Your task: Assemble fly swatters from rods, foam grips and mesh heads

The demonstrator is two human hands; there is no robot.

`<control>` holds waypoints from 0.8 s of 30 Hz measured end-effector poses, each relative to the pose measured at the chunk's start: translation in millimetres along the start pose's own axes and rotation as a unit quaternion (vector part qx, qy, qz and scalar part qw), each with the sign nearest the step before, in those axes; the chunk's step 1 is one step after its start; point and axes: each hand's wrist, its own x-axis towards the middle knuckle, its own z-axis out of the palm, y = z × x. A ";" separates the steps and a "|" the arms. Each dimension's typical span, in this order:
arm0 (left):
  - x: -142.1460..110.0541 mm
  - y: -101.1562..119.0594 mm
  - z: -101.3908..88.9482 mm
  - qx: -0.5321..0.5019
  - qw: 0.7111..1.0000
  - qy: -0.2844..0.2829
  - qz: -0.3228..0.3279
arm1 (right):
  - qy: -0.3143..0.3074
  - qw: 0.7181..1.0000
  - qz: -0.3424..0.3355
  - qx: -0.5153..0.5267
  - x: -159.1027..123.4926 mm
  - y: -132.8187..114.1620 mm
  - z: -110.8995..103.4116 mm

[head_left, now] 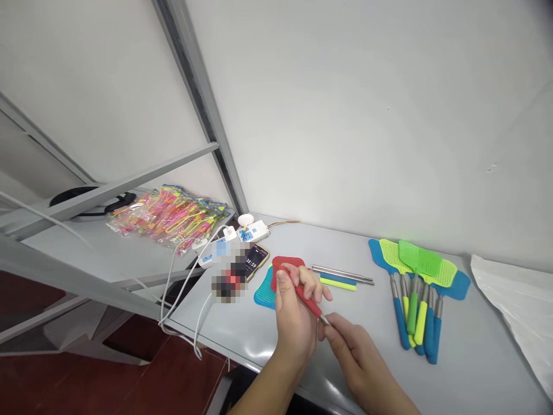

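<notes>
My left hand (298,314) is closed around a red fly swatter handle (309,301), which slants down to the right. A metal rod (324,319) comes out of its lower end, pinched between the thumb and fingers of my right hand (356,357). Behind my left hand lies a red mesh swatter head (285,266), partly covering a blue mesh swatter head (264,294). Just beyond my fingers are several metal rods (341,272), a blue grip (345,280) and a lime grip (339,282). Most of the rod in my right hand is hidden by the fingers.
Several whole fly swatters (417,294) in blue, lime and green are fanned out at right. A white sheet (514,305) lies beyond them. At left are a phone (256,262), power strips (254,231), loose white cables (196,340) and a shelf with colourful bagged items (173,216).
</notes>
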 end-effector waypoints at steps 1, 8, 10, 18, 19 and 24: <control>0.2 -0.7 0.0 -0.002 1.000 0.002 0.003 | -0.003 1.000 0.001 -0.003 1.0 0.5 -0.2; -2.7 -10.4 -34.2 0.052 0.997 0.045 -0.029 | -0.055 0.996 0.010 -0.076 8.7 8.6 -15.5; -0.7 -6.9 -57.2 0.147 0.988 0.028 -0.041 | -0.083 0.992 0.020 -0.096 10.2 8.8 -25.4; 12.3 62.6 -96.6 0.648 0.722 -0.234 -0.061 | -0.143 0.971 -0.003 -0.193 21.8 -4.7 -26.9; 10.7 67.8 -91.4 0.691 0.665 -0.279 -0.057 | -0.153 0.967 -0.012 -0.205 24.5 -6.3 -21.7; -1.4 72.3 -75.3 0.759 0.533 -0.367 -0.068 | -0.165 0.959 -0.026 -0.229 35.1 -8.9 -8.6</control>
